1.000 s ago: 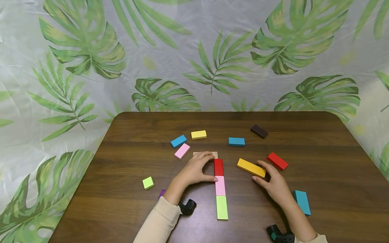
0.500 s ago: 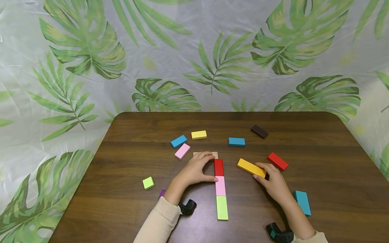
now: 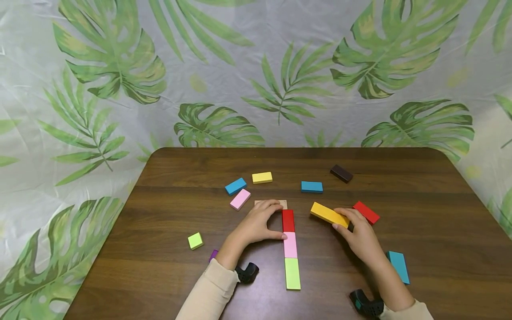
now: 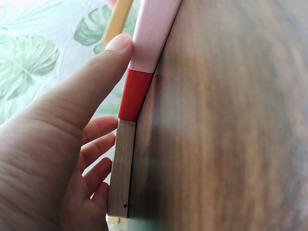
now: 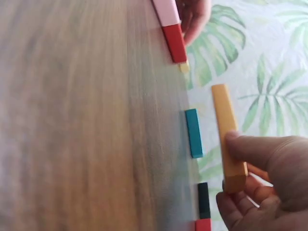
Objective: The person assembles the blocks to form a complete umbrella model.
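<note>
In the head view, a row of flat blocks runs toward the person: a red block, a pink block and a light green block. A plain wood block lies crosswise at the row's far end. My left hand rests at this row; its thumb touches the pink block, and the other fingertips lie along the plain wood block. My right hand pinches one end of an orange block between thumb and fingers. The right wrist view shows that orange block raised off the table.
Loose blocks lie around: yellow, blue, pink, another blue, dark brown, red, teal, small green. A purple block is partly hidden by the left arm.
My right hand has closed its thumb and fingers on the orange block's near end and lifted it, slightly away from the person. The left hand and the row stay put.
</note>
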`<state>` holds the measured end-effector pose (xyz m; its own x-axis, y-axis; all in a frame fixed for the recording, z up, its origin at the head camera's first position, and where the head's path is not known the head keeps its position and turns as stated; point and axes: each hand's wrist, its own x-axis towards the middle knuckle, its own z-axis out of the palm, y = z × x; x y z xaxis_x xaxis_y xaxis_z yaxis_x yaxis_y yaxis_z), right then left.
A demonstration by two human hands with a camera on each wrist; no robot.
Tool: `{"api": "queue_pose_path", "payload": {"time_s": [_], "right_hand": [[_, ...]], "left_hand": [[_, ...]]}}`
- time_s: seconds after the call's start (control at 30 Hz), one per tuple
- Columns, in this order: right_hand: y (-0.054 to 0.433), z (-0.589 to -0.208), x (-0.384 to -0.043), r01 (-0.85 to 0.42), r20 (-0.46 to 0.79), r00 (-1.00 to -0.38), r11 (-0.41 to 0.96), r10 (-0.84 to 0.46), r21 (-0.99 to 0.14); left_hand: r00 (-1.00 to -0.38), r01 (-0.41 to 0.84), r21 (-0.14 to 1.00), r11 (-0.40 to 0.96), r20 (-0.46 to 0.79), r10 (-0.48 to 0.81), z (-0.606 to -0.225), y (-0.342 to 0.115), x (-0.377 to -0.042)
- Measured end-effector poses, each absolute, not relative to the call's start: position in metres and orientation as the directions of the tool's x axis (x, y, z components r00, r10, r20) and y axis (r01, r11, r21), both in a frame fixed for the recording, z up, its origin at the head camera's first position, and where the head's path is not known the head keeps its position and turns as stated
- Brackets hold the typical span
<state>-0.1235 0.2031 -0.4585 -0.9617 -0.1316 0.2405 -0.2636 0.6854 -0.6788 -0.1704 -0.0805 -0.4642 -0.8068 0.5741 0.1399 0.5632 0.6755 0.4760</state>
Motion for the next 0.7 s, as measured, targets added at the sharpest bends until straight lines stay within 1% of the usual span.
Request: {"api": "queue_pose_path", "payload": {"time_s": [0.17, 0.4, 0.7], "right_hand": [[0.200, -0.452, -0.128, -0.292, 0.269, -0.953, 0.659, -0.139, -0.693], [0.192, -0.444, -0.136, -0.312, 0.284, -0.947, 0.639, -0.151, -0.703], [0.179, -0.435, -0.147, -0.345, 0.314, -0.935, 0.614, -0.163, -0.710]], "left_hand": [[-0.808, 0.558, 0.482, 0.675, 0.129, 0.576, -0.464, -0.081, -0.171], [-0.800, 0.572, 0.479, 0.666, 0.148, 0.581, -0.465, -0.081, -0.171], [-0.810, 0.554, 0.486, 0.675, 0.130, 0.572, -0.462, -0.081, -0.170]]}}
